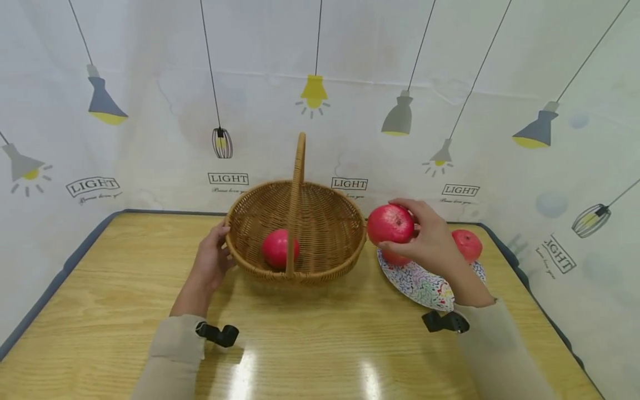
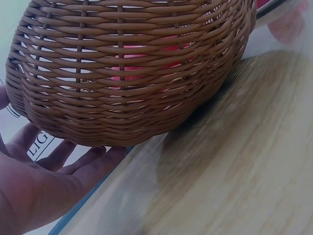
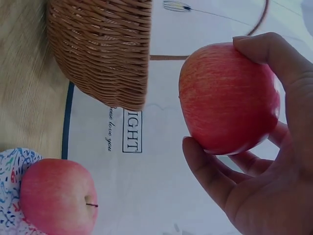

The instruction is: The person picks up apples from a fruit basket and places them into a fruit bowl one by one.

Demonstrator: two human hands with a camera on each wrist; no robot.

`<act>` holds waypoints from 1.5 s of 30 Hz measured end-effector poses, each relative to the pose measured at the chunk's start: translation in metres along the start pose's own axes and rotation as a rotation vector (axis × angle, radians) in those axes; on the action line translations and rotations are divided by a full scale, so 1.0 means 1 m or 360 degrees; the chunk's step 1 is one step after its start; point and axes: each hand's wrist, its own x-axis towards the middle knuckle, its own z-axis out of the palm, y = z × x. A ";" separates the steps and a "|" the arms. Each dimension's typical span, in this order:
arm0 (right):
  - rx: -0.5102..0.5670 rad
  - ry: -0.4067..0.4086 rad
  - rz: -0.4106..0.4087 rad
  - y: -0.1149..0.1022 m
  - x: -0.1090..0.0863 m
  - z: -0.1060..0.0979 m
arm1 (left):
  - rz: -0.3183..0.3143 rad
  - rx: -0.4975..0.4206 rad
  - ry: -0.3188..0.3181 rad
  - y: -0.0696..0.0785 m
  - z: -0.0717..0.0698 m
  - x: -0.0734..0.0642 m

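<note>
A red apple [image 1: 390,224] is gripped by my right hand [image 1: 434,236], thumb on one side and fingers on the other; it is raised just right of the basket in the head view. The wicker basket [image 1: 330,244] stands on the table with its arched handle [image 1: 298,166] upright and another red apple [image 1: 276,248] inside. My left hand [image 1: 210,256] holds the basket's left side, its thumb at the rim and its fingers [image 2: 100,169] along the outer wall. In the right wrist view, the held apple [image 3: 227,98] hangs clear of the basket wall [image 3: 105,44].
Right of the basket lies a plate [image 1: 422,286] with a colourful squiggle pattern. On it sit a red apple [image 1: 468,246] at the right and another apple [image 1: 396,258] partly hidden below the held one. A lamp-printed cloth [image 1: 270,105] hangs behind the wooden table [image 1: 310,344].
</note>
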 end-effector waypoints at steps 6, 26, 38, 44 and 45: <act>0.0157 0.0062 0.0102 0.017 -0.025 -0.007 | 0.0019 0.0001 -0.0016 0.000 0.005 0.001; 0.0054 0.0050 0.0245 0.051 -0.039 -0.012 | -0.0012 -0.0045 -0.0015 -0.006 0.004 -0.001; -0.0149 -0.0039 0.0317 0.072 -0.030 -0.003 | -0.0009 -0.0060 -0.0007 -0.003 0.002 0.001; -0.0182 -0.0161 0.0390 0.077 -0.028 -0.001 | -0.0018 -0.0046 -0.0011 -0.002 0.000 0.001; -0.0182 -0.0174 0.0389 0.078 -0.027 0.000 | -0.0019 -0.0048 -0.0010 -0.002 -0.001 0.001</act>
